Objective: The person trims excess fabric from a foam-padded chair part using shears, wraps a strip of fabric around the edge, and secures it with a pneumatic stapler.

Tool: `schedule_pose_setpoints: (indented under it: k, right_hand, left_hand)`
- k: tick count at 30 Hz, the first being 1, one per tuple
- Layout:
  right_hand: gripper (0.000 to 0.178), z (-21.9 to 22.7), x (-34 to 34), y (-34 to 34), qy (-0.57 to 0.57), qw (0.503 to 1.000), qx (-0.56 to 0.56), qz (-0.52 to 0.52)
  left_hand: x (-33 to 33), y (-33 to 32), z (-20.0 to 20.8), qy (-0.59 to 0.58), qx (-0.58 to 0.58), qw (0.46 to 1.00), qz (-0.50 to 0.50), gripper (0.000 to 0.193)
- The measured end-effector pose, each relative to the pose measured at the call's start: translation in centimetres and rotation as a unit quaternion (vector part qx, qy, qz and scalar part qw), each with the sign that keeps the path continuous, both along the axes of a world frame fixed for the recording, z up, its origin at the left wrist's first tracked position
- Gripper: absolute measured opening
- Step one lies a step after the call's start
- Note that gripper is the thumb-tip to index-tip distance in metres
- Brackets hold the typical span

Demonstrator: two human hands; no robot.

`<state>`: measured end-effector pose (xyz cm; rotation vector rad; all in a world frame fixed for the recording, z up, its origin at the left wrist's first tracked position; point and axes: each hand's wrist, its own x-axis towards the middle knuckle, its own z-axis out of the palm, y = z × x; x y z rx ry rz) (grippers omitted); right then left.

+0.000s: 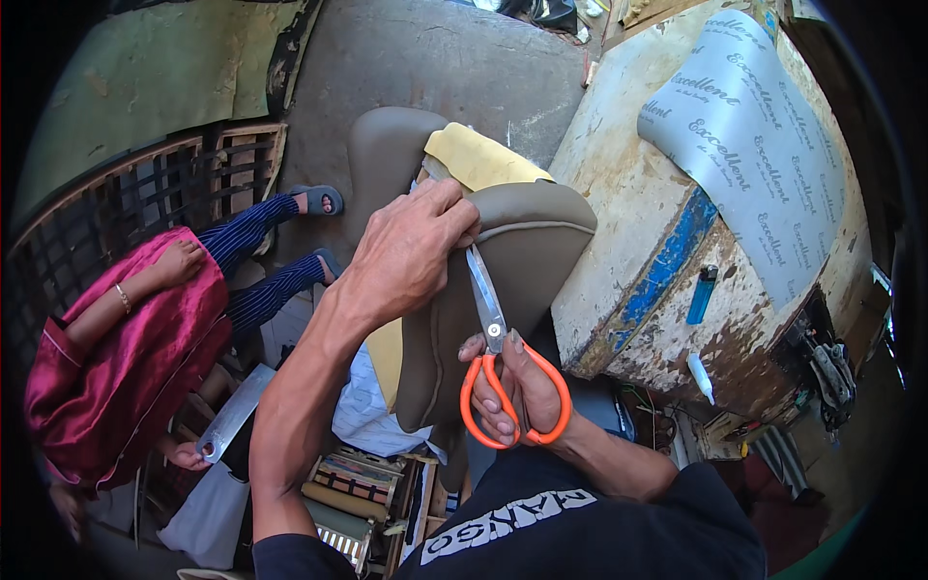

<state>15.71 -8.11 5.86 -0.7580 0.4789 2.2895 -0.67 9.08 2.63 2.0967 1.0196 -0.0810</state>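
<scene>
In front of me is a brown upholstered cushion [536, 246] with a raised seam along its edge. Yellow foam [483, 158] shows at its far side, and another brown padded piece [391, 145] sits just beyond. My left hand [411, 242] is closed in a pinch at the cushion's edge near the seam; what its fingertips grip is hidden. My right hand [522, 387] holds scissors [495, 331] by their orange handles. Their blades point away from me, nearly together, with the tips close beneath my left fingers and against the brown cover.
On the right, a worn wooden table [604, 242] bears a grey printed sheet [754, 145], a blue lighter [703, 295] and a small white tube [701, 377]. To the left, a person in a red top [126, 358] holds a metal plate [237, 411]. A webbed frame [184, 184] stands behind them.
</scene>
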Motion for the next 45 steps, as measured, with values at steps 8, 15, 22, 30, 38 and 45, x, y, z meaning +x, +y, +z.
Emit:
schedule_pose_setpoints:
  k: [8,15,22,30,38,45]
  right_hand:
    - [0.059,-0.5,-0.4,0.1,0.033,0.999,-0.011,-0.019]
    - [0.058,-0.9,-0.7,-0.3,0.019,1.000,0.001,-0.024]
    - [0.047,-1.5,-1.2,-0.7,-0.102,0.993,0.052,0.013]
    - [0.044,-1.9,-0.4,0.2,-0.239,0.952,0.192,-0.016]
    - [0.057,-0.6,1.6,0.1,-0.250,0.948,0.187,0.060]
    - [0.047,-0.6,1.2,-0.4,-0.147,0.985,0.073,0.059]
  left_hand:
    - [0.1,0.0,0.1,-0.019,-0.014,0.999,0.023,0.016]
    - [-0.3,0.5,-0.1,-0.031,-0.062,0.997,0.029,0.014]
    - [-1.0,0.1,-1.3,-0.095,-0.057,0.992,0.061,0.008]
    - [-2.1,-2.3,-1.9,-0.147,-0.104,0.956,0.230,0.005]
    - [-0.6,-2.2,0.2,-0.063,0.033,0.991,0.110,0.022]
    - [-0.3,-1.6,0.2,-0.020,0.068,0.997,0.016,0.013]
